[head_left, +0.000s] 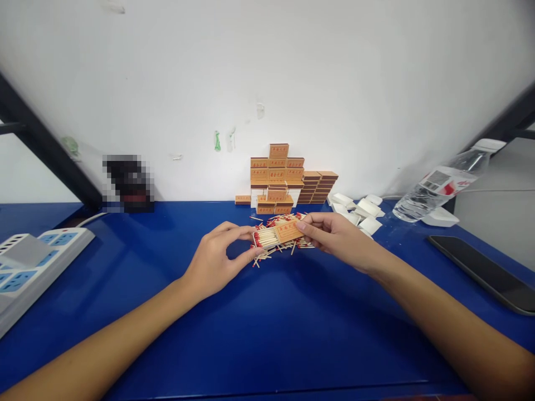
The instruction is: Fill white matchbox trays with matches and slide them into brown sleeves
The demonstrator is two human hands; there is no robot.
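Both hands hold one matchbox (281,233) just above the blue table (267,323). My left hand (217,259) pinches the inner tray end, where red-tipped matches show. My right hand (334,234) grips the orange outer sleeve at its right end. The tray sticks partly out of the sleeve toward the left. Under the box lies a loose pile of matches (276,250) scattered on the table.
A stack of orange matchboxes (278,175) stands against the white wall, with brown boxes (318,186) beside it. White inner trays (359,210) lie to the right. A tilted water bottle (438,186), a dark phone (485,273) and a power strip (29,264) sit at the sides.
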